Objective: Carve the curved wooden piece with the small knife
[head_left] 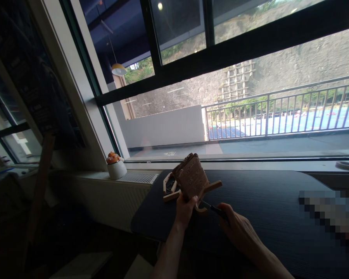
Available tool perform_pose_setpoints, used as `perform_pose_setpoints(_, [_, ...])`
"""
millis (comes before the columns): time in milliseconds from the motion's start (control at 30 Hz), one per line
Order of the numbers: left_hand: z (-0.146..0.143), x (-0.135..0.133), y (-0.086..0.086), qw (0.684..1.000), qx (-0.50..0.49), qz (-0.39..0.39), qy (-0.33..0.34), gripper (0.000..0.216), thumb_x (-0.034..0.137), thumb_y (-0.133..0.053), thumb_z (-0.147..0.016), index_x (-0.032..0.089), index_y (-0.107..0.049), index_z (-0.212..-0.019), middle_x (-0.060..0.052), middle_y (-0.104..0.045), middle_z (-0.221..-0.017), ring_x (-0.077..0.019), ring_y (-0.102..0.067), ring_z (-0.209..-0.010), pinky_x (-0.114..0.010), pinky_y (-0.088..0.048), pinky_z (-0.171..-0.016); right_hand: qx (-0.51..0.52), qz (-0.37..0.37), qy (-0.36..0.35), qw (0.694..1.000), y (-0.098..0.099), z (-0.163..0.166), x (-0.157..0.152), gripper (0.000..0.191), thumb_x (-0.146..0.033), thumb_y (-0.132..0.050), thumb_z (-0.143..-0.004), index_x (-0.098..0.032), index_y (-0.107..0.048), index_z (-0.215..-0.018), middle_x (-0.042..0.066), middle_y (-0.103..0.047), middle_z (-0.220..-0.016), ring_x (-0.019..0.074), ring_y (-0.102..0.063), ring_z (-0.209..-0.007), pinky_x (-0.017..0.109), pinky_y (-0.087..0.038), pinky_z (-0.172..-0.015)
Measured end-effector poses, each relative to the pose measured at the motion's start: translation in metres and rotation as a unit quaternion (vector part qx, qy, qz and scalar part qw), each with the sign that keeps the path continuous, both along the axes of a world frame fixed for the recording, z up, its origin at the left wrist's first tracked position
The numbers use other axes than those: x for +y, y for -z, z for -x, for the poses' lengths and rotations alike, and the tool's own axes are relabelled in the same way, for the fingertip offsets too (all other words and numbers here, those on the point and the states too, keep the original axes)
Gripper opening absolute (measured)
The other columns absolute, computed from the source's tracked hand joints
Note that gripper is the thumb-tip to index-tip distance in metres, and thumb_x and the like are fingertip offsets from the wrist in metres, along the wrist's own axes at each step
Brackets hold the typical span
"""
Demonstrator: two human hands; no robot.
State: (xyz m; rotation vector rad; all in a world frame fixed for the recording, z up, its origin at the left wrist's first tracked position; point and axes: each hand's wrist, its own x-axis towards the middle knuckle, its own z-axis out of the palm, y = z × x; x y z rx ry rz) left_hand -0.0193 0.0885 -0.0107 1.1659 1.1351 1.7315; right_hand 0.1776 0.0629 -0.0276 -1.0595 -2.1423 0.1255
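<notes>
My left hand is closed on the lower edge of a brown, rough-faced slab, tilted up above the dark table. Light wooden pieces join or overlap its lower right side, one a short bar and one a curved piece. In my right hand is a screwdriver with a black handle. Its thin shaft points left at the wooden parts by my left thumb; the tip's exact contact cannot be made out. Behind the slab lies an angled wooden frame with small dark items inside.
A white pot with an orange top stands on the radiator at left. Tape rolls lie on the sill at far right. A blurred-out item covers the table's right side. A wide window runs along the back.
</notes>
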Motion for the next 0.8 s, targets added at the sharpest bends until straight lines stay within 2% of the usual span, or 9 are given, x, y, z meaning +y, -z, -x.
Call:
perform_pose_setpoints(200, [0.0,-0.001,0.0003,1.0,-0.006,0.001,0.005,0.034,0.023,-0.074,-0.063,0.013,-0.068,-0.095,-0.008,-0.072,-0.092,-0.0255,-0.065,-0.091,-0.033,-0.048,-0.081,-0.001,-0.007,0.018,1.0,0.0004,0.0009,0.0001,0.015,-0.024,-0.036,-0.092,-0.024,-0.034,-0.107,-0.003,-0.061,-0.072,0.0159,-0.06,-0.057,0.025,-0.038,-0.052])
perform_pose_setpoints(400, [-0.0005,-0.0018,-0.0022,1.0,-0.006,0.006,0.001,0.032,0.022,-0.074,-0.063,0.013,-0.068,-0.092,-0.008,-0.072,-0.092,-0.0256,-0.065,-0.091,-0.034,-0.048,-0.081,-0.011,-0.017,0.008,1.0,-0.003,-0.0008,-0.0021,0.027,-0.012,-0.04,-0.083,-0.023,-0.035,-0.106,-0.002,-0.061,-0.074,0.0158,-0.06,-0.059,0.026,-0.041,-0.055])
perform_pose_setpoints(633, [-0.0004,-0.0011,-0.002,1.0,-0.003,0.004,-0.001,0.035,0.023,-0.073,-0.064,0.012,-0.067,-0.097,-0.009,-0.072,-0.093,-0.026,-0.065,-0.091,-0.035,-0.048,-0.081,0.018,-0.063,-0.005,0.998,0.0033,-0.0001,0.0034,0.019,-0.018,-0.036,-0.091,-0.024,-0.041,-0.108,0.003,-0.066,-0.09,0.0165,-0.065,-0.072,0.027,-0.045,-0.059])
perform_pose_setpoints(800, [0.0002,-0.0005,-0.0011,1.0,0.006,0.0,-0.001,0.034,0.022,-0.073,-0.064,0.013,-0.067,-0.096,-0.008,-0.072,-0.092,-0.0255,-0.065,-0.091,-0.034,-0.048,-0.081,0.005,-0.058,0.015,0.998,0.006,0.001,0.0047,0.014,-0.02,-0.037,-0.092,-0.024,-0.044,-0.103,0.002,-0.066,-0.084,0.0164,-0.065,-0.068,0.027,-0.044,-0.057])
